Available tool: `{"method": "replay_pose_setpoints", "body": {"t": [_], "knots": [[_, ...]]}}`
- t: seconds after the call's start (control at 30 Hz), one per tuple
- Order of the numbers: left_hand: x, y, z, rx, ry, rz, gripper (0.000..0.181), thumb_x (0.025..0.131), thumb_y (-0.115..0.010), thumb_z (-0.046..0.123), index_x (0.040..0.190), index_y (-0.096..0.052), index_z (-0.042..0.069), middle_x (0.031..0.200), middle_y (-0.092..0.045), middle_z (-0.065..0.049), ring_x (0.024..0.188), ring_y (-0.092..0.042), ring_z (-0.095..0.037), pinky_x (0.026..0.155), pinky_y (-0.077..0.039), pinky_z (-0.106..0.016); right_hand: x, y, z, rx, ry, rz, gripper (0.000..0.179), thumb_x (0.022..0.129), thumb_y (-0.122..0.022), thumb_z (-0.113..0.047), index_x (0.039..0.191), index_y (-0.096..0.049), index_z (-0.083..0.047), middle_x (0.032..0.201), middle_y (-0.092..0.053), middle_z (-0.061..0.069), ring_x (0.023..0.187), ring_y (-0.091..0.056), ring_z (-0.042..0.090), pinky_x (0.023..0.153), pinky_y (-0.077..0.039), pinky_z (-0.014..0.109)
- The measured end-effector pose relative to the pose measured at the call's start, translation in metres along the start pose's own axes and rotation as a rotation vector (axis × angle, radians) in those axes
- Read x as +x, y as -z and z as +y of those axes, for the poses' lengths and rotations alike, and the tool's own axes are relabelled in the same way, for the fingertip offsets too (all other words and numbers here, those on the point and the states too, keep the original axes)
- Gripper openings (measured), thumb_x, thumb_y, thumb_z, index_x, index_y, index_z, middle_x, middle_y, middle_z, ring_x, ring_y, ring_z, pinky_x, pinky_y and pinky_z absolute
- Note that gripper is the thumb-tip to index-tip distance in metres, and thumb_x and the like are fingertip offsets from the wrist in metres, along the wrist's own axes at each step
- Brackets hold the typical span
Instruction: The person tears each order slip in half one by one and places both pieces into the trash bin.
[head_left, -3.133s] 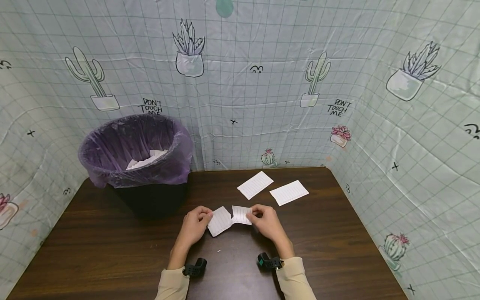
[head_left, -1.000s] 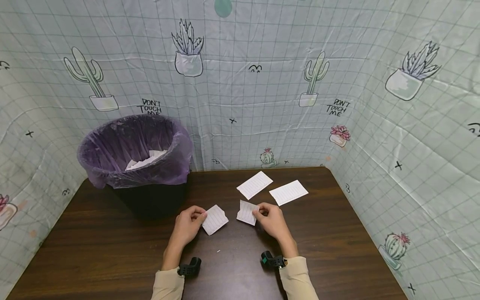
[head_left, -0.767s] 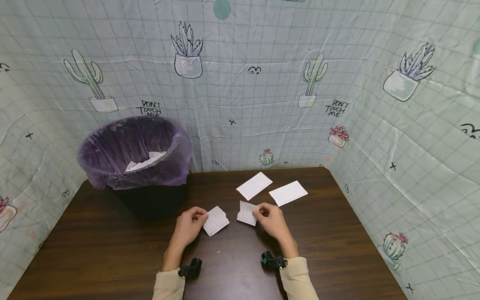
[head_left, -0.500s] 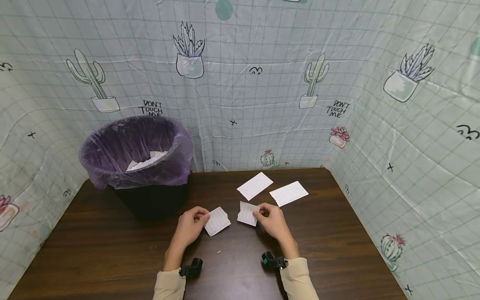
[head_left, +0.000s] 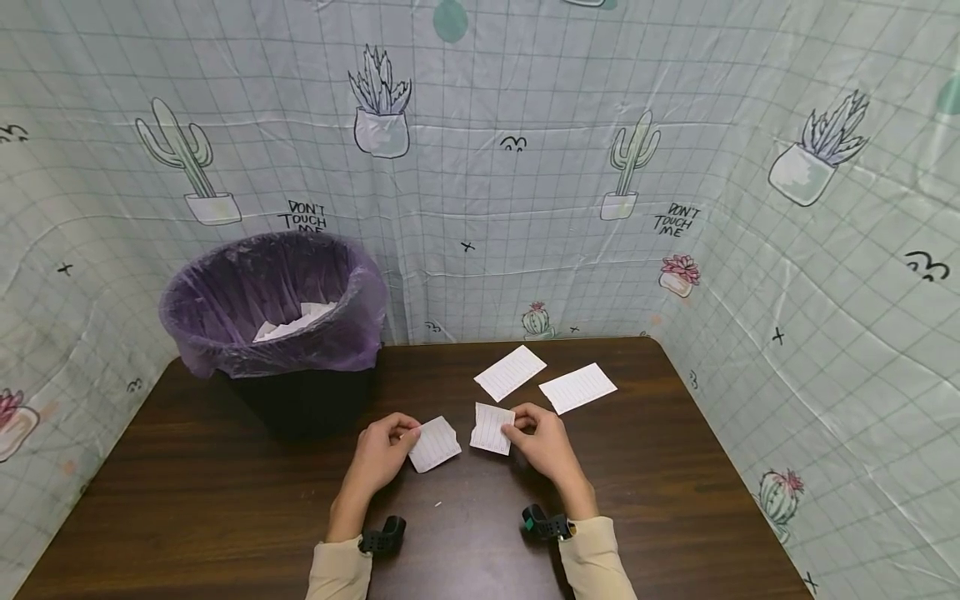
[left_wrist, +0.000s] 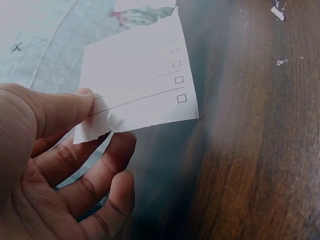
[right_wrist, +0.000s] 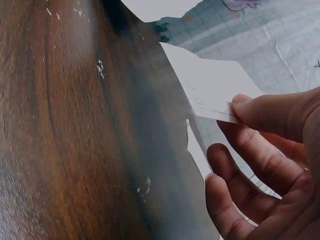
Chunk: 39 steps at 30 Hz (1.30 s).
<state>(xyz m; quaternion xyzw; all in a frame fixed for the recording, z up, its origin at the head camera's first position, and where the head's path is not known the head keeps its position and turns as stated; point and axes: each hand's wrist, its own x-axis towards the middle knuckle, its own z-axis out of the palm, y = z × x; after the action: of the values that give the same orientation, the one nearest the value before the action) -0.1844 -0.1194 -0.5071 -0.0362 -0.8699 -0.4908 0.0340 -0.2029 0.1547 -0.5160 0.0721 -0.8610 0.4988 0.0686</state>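
Note:
My left hand (head_left: pixel 381 450) pinches one torn half of a lined paper slip (head_left: pixel 435 444) between thumb and fingers. Up close in the left wrist view, that torn half (left_wrist: pixel 135 70) shows printed lines and a column of small checkboxes, with a ragged lower edge near the fingers. Across a narrow gap, my right hand (head_left: pixel 542 437) pinches the other torn piece (head_left: pixel 490 428) by its right side. In the right wrist view this piece (right_wrist: pixel 215 85) is held between thumb and index finger, other fingers loosely curled below. Both pieces are apart, close over the dark table.
Two whole lined slips lie behind my right hand, a left one (head_left: pixel 510 373) and a right one (head_left: pixel 578 387). A black bin with a purple liner (head_left: pixel 360 325) stands at the back left, holding white paper (head_left: pixel 296 323). A tiny scrap (head_left: pixel 438 503) lies between my forearms.
About three seconds ago the two pieces were still joined at a lower corner; now they are separate and the hands farther apart. In the last second the left piece has shifted slightly right.

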Motion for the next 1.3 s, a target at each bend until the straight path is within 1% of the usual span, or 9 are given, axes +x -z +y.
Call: {"method": "replay_pose_setpoints", "body": {"t": [0.27, 0.43, 0.53, 0.63, 0.73, 0.87, 1.0, 1.17, 1.3], "knots": [[0.002, 0.005, 0.008, -0.014, -0.026, 0.020, 0.005, 0.095, -0.072, 0.008, 0.098, -0.074, 0.005, 0.086, -0.073, -0.007, 0.075, -0.060, -0.013, 0.069, -0.049, -0.025, 0.001, 0.002, -0.007, -0.005, 0.061, 0.036, 0.004, 0.092, -0.074, -0.004, 0.090, -0.072, -0.001, 0.078, -0.074, 0.008, 0.072, -0.067, 0.012, 0.076, -0.054, 0.028], [0.001, 0.008, 0.014, 0.008, -0.044, 0.012, 0.004, 0.095, -0.072, 0.008, 0.097, -0.075, 0.006, 0.085, -0.071, -0.005, 0.074, -0.059, -0.011, 0.069, -0.049, -0.024, 0.001, 0.000, -0.013, -0.008, 0.082, 0.014, 0.006, 0.092, -0.075, -0.007, 0.091, -0.073, -0.001, 0.080, -0.073, 0.006, 0.074, -0.065, 0.011, 0.075, -0.054, 0.027], [0.001, 0.012, 0.020, 0.021, -0.069, 0.012, 0.004, 0.095, -0.073, 0.009, 0.096, -0.075, 0.006, 0.082, -0.069, -0.004, 0.071, -0.056, -0.011, 0.065, -0.046, -0.024, 0.001, -0.002, -0.017, -0.020, 0.092, 0.008, 0.005, 0.091, -0.076, -0.006, 0.091, -0.073, -0.002, 0.081, -0.072, 0.004, 0.076, -0.065, 0.011, 0.075, -0.054, 0.026], [0.002, 0.019, 0.027, 0.034, -0.092, 0.013, 0.004, 0.095, -0.073, 0.009, 0.096, -0.074, 0.005, 0.080, -0.067, -0.003, 0.068, -0.052, -0.011, 0.062, -0.043, -0.023, 0.002, -0.003, -0.022, -0.020, 0.087, 0.004, 0.005, 0.089, -0.078, -0.005, 0.091, -0.073, -0.005, 0.080, -0.073, 0.003, 0.076, -0.067, 0.011, 0.075, -0.055, 0.026], [0.003, 0.027, 0.033, 0.053, -0.095, 0.014, 0.004, 0.095, -0.073, 0.009, 0.096, -0.074, 0.006, 0.080, -0.066, -0.003, 0.067, -0.051, -0.012, 0.060, -0.042, -0.023, 0.005, -0.005, -0.028, -0.020, 0.091, -0.008, 0.005, 0.090, -0.078, -0.007, 0.092, -0.073, -0.006, 0.079, -0.074, 0.002, 0.076, -0.069, 0.011, 0.076, -0.055, 0.027], [0.005, 0.037, 0.040, 0.099, -0.107, 0.015, 0.004, 0.096, -0.071, 0.008, 0.097, -0.074, 0.006, 0.081, -0.066, -0.004, 0.068, -0.050, -0.014, 0.060, -0.041, -0.024, 0.009, -0.006, -0.035, -0.023, 0.132, -0.012, 0.007, 0.094, -0.074, -0.012, 0.092, -0.074, -0.005, 0.079, -0.075, 0.001, 0.075, -0.070, 0.012, 0.079, -0.057, 0.030], [0.007, 0.048, 0.045, 0.145, -0.128, 0.022, 0.004, 0.096, -0.071, 0.008, 0.098, -0.074, 0.006, 0.079, -0.065, -0.004, 0.067, -0.048, -0.014, 0.059, -0.040, -0.025, 0.014, -0.006, -0.042, -0.007, 0.156, -0.027, 0.006, 0.095, -0.073, -0.011, 0.092, -0.075, -0.007, 0.079, -0.075, 0.001, 0.075, -0.069, 0.011, 0.080, -0.058, 0.030], [0.007, 0.060, 0.052, 0.161, -0.147, 0.031, 0.005, 0.096, -0.070, 0.008, 0.098, -0.074, 0.006, 0.079, -0.064, -0.004, 0.066, -0.048, -0.014, 0.058, -0.040, -0.025, 0.020, -0.006, -0.049, -0.003, 0.172, -0.034, 0.005, 0.096, -0.072, -0.010, 0.094, -0.076, -0.009, 0.081, -0.076, 0.002, 0.076, -0.070, 0.011, 0.080, -0.058, 0.031], [0.006, 0.069, 0.057, 0.181, -0.160, 0.026, 0.005, 0.097, -0.070, 0.008, 0.099, -0.075, 0.007, 0.081, -0.066, -0.004, 0.068, -0.050, -0.015, 0.060, -0.042, -0.026, 0.024, -0.006, -0.055, -0.013, 0.187, -0.038, 0.005, 0.096, -0.072, -0.010, 0.094, -0.076, -0.009, 0.082, -0.075, 0.002, 0.076, -0.069, 0.010, 0.078, -0.058, 0.030]]}}
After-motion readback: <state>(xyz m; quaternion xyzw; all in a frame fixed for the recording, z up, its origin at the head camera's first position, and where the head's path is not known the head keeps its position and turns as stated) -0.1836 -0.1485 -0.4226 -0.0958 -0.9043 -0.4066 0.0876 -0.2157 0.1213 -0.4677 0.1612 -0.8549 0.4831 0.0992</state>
